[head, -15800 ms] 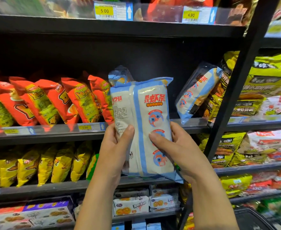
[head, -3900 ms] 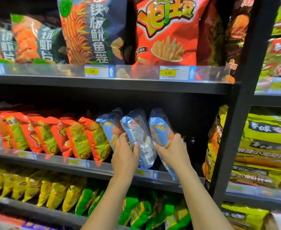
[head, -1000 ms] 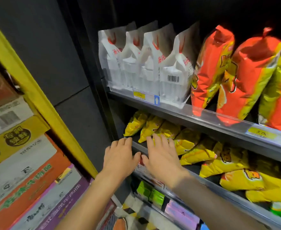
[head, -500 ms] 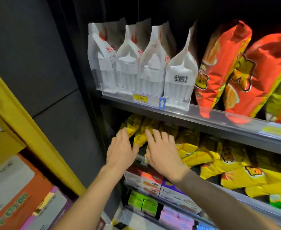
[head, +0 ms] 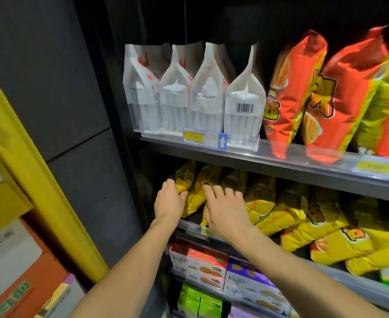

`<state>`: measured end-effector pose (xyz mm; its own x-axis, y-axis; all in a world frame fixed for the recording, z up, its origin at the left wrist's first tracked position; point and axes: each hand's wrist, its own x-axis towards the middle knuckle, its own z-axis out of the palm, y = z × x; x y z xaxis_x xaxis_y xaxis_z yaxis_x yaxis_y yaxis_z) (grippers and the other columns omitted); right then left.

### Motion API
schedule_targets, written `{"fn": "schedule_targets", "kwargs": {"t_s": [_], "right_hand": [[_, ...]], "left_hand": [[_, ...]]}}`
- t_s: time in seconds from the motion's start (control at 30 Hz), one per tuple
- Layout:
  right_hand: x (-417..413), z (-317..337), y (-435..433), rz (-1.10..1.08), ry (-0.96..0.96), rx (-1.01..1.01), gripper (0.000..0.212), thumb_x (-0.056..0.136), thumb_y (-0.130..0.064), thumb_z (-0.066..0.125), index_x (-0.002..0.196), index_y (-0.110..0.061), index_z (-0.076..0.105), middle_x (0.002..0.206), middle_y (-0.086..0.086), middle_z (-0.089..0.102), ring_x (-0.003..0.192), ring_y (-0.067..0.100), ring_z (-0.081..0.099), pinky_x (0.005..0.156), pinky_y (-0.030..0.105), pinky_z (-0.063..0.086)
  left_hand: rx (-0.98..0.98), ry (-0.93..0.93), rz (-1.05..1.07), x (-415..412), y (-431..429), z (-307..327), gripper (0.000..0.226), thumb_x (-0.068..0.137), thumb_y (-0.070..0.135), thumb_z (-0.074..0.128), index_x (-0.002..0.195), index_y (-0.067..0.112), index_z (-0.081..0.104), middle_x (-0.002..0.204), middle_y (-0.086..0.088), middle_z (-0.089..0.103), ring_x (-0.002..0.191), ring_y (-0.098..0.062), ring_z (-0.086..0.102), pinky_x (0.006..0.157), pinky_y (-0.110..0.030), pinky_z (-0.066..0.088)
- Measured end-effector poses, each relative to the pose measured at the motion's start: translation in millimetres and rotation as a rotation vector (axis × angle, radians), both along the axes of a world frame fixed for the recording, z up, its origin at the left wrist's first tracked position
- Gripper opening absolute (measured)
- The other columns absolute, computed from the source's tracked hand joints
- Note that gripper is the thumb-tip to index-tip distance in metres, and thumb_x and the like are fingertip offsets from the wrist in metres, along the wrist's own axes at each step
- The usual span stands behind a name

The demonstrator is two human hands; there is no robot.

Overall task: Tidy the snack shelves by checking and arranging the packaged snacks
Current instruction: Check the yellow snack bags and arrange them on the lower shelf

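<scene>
Both hands reach a little deeper than half a second ago; a second ago they were at the shelf lip, and now they lie on the packs. Bare forearms enter from the bottom edge. Nearest the camera, on the left, stacked cartons [head: 9, 260] sit behind a slanting yellow frame [head: 39, 180] (their print is too blurred to read). Below the hands, biscuit boxes [head: 199, 262] in red and purple stand on a lower shelf, with green packs [head: 195, 299] under those.

Left hand [head: 169, 203]: wide, fingers fairly straight, tips against the leftmost yellow bag [head: 185, 177], thumb lying on its front. Right hand [head: 226, 212]: wide, fingers spread flat over the next bags, holding nothing. The two hands are near each other, not touching.

Yellow bags [head: 303, 226]: one row along the middle shelf [head: 340, 280], leaning and overlapping, with those toward the right slumped lower.

Upper shelf [head: 280, 164], further back: four white bags [head: 208, 92] stand upright side by side at the left end, the rightmost showing a barcode. A price tag [head: 205, 137] on the rail in front of them has a yellow field reading 3.90 and a blue arrow pointing up. Just right of them, orange bags [head: 297, 88] stand tilted, bottoms against the clear rail. A dark panel [head: 62, 88] closes the left side.
</scene>
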<state>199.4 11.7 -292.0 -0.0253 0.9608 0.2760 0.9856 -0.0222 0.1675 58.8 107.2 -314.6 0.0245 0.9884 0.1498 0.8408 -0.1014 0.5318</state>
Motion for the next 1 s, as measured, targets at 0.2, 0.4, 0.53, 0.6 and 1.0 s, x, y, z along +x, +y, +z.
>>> {"fn": "schedule_targets", "kwargs": {"t_s": [0.2, 0.4, 0.53, 0.6, 1.0], "right_hand": [[4.2, -1.8, -1.1, 0.000, 0.017, 0.013, 0.069, 0.091, -0.041, 0.066, 0.152, -0.015, 0.048, 0.130, 0.009, 0.065, 0.107, 0.035, 0.065, 0.085, 0.049, 0.052], [3.2, 5.4, -19.2, -0.014, 0.080, 0.057, 0.059, 0.092, -0.039, 0.059, 0.146, -0.015, 0.052, 0.134, 0.010, 0.062, 0.110, 0.036, 0.060, 0.091, 0.051, 0.049], [2.9, 10.9, -42.3, 0.006, 0.158, 0.085, 0.056, 0.092, -0.039, 0.059, 0.142, -0.014, 0.056, 0.142, 0.011, 0.059, 0.124, 0.039, 0.056, 0.104, 0.055, 0.045], [4.1, 13.7, -57.5, 0.011, 0.209, 0.066, 0.056, 0.094, -0.040, 0.062, 0.143, -0.013, 0.057, 0.144, 0.011, 0.059, 0.133, 0.040, 0.054, 0.111, 0.058, 0.043], [42.0, 63.4, -162.7, 0.059, 1.324, -0.199, 0.080, 0.090, -0.054, 0.075, 0.156, -0.023, 0.042, 0.159, 0.000, 0.048, 0.141, 0.017, 0.051, 0.116, 0.039, 0.045]], "left_hand": [[0.100, -0.056, -0.006, -5.0, -4.6, 3.2, 0.022, 0.102, 0.032, 0.066, 0.106, 0.013, 0.055, 0.112, -0.008, 0.063, 0.104, -0.035, 0.064, 0.082, -0.049, 0.054], [0.194, -0.132, -0.042, -13.1, -41.4, 18.5, 0.021, 0.099, 0.031, 0.068, 0.118, 0.032, 0.060, 0.121, 0.004, 0.067, 0.105, -0.029, 0.066, 0.083, -0.051, 0.056], [0.172, -0.173, -0.026, -18.4, -76.9, 32.1, 0.040, 0.101, 0.032, 0.067, 0.140, 0.035, 0.057, 0.131, 0.000, 0.065, 0.112, -0.033, 0.064, 0.089, -0.053, 0.055], [0.153, -0.189, -0.019, -22.2, -97.2, 39.6, 0.039, 0.101, 0.033, 0.066, 0.139, 0.033, 0.058, 0.128, -0.002, 0.066, 0.112, -0.034, 0.064, 0.087, -0.050, 0.054], [-0.260, -0.753, -0.127, -27.1, -223.0, 98.8, 0.020, 0.100, 0.035, 0.071, 0.119, 0.029, 0.068, 0.109, 0.012, 0.078, 0.093, 0.001, 0.074, 0.084, -0.026, 0.062]]}}
